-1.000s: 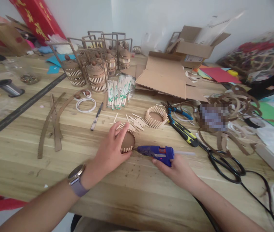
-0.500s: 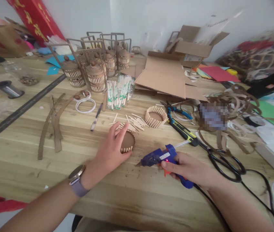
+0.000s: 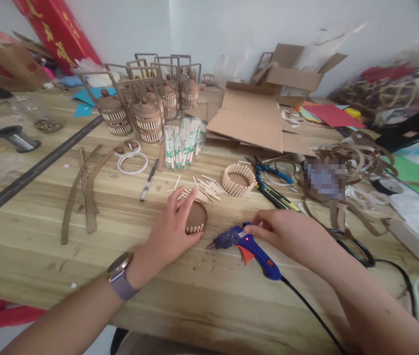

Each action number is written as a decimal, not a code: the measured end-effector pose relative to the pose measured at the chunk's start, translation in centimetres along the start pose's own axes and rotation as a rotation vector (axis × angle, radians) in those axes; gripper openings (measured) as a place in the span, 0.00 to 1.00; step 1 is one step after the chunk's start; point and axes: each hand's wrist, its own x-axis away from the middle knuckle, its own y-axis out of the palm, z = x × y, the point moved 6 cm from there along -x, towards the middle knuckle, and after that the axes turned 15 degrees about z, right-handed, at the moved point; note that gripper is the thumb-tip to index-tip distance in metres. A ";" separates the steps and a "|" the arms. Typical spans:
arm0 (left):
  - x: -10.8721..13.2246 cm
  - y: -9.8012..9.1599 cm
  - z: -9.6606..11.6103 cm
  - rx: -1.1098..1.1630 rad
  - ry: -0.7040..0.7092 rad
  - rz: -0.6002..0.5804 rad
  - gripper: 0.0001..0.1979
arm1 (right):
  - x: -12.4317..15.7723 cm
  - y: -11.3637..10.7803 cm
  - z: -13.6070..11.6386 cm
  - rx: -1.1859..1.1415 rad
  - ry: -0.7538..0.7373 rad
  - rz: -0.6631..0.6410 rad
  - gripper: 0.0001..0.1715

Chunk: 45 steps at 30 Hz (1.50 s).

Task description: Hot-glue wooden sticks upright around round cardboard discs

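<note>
My left hand (image 3: 170,231) curls around the near-left side of a small round brown base (image 3: 196,217) lying on the table. Short wooden sticks stand along the base's edge, and my fingers hide part of it. A blue glue gun (image 3: 246,240) with an orange trigger and a lit red light lies just to the right, its nozzle facing the base. My right hand (image 3: 274,229) pinches the rear end of the gun, while the handle is bare. Beyond my left fingers lies a loose pile of short wooden sticks (image 3: 209,189).
A ring of upright sticks (image 3: 238,180) stands near pliers (image 3: 274,172) and scissors (image 3: 353,249). Wrapped sticks (image 3: 183,143), a craft knife (image 3: 149,180) and brown strips (image 3: 89,197) lie about. Finished lidded baskets (image 3: 148,121) and cardboard (image 3: 248,116) stand behind. The gun's cord (image 3: 311,308) trails right.
My right hand has shifted from the glue gun's handle to its rear end. The gun has turned, its handle now pointing down to the right. My left hand stays at the base.
</note>
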 end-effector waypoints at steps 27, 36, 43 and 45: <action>-0.1 0.0 0.0 0.015 0.031 0.004 0.53 | -6.2 1.4 -5.7 0.008 -0.225 0.114 0.11; -0.2 0.0 -0.1 0.019 0.011 -0.025 0.51 | -5.1 -0.7 -6.1 -0.591 -0.372 0.096 0.08; -0.2 0.0 -0.1 0.009 0.036 -0.015 0.50 | -4.0 -0.6 -7.6 -0.572 -0.507 0.048 0.10; -0.2 0.1 -0.1 0.014 0.040 -0.015 0.50 | -3.7 -0.5 -8.0 -0.553 -0.537 0.049 0.10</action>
